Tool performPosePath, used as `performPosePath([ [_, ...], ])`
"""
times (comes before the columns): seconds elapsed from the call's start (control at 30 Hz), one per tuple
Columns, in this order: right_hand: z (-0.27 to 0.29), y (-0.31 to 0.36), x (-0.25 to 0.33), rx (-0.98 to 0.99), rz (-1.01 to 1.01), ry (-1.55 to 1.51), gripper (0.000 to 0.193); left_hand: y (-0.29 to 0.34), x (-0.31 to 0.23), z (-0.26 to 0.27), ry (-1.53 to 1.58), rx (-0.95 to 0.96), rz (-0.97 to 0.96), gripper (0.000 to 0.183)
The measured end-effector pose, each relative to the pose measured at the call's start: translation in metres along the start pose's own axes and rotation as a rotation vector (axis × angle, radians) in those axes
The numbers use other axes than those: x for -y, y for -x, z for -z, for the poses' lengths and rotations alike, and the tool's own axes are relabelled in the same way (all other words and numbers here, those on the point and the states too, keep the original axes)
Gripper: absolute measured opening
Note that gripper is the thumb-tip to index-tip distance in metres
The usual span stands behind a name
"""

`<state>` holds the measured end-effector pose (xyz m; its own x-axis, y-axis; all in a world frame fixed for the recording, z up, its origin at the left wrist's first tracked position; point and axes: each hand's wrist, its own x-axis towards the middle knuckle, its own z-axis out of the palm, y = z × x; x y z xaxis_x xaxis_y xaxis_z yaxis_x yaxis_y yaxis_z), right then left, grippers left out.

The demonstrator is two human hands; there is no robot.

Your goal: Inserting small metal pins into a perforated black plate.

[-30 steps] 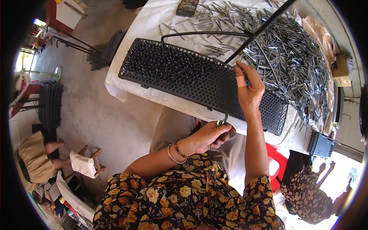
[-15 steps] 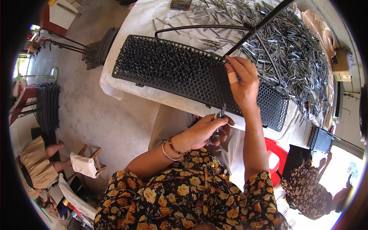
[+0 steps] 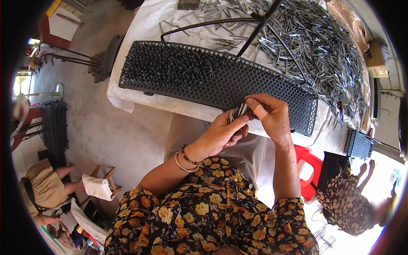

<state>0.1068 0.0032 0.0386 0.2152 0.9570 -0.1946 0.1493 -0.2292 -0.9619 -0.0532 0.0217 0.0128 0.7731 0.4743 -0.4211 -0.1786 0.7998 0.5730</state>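
Note:
A bundle of thin dark strips is gripped in my left hand, just in front of the table edge. My right hand, with a plaster round one finger, pinches at the top of that bundle; whether a single strip is between its fingertips is hard to see. Beyond both hands lies a long black perforated panel with a rod frame. Its left half bristles with dark strips standing in the holes, while bare holes show on the right half.
A large heap of loose strips covers the white-clothed table at the back right. A small dark device lies at the far edge. Stacked black panels stand at left. Other people sit at lower left and lower right, near a red chair.
My right hand has come down from the panel to the bundle in my left hand. The left hand has risen slightly, and the view has shifted a little.

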Motion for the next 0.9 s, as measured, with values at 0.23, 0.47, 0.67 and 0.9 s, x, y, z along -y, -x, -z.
performPosePath([
  [0.23,0.005,-0.008,0.013,-0.184,-0.019,-0.157,0.016,0.000,0.000,0.000,0.066,-0.086,-0.078,0.028],
  [0.47,-0.012,-0.060,-0.006,-0.479,0.458,0.090,0.013,-0.002,0.017,-0.004,0.107,-0.097,-0.026,0.026],
  [0.67,-0.023,-0.075,-0.011,-0.406,0.559,0.368,0.013,-0.001,0.016,0.000,0.158,-0.112,0.032,0.023],
  [0.9,-0.020,-0.067,0.003,-0.387,0.694,0.722,0.016,0.001,0.016,0.002,0.118,-0.056,0.097,0.026],
])
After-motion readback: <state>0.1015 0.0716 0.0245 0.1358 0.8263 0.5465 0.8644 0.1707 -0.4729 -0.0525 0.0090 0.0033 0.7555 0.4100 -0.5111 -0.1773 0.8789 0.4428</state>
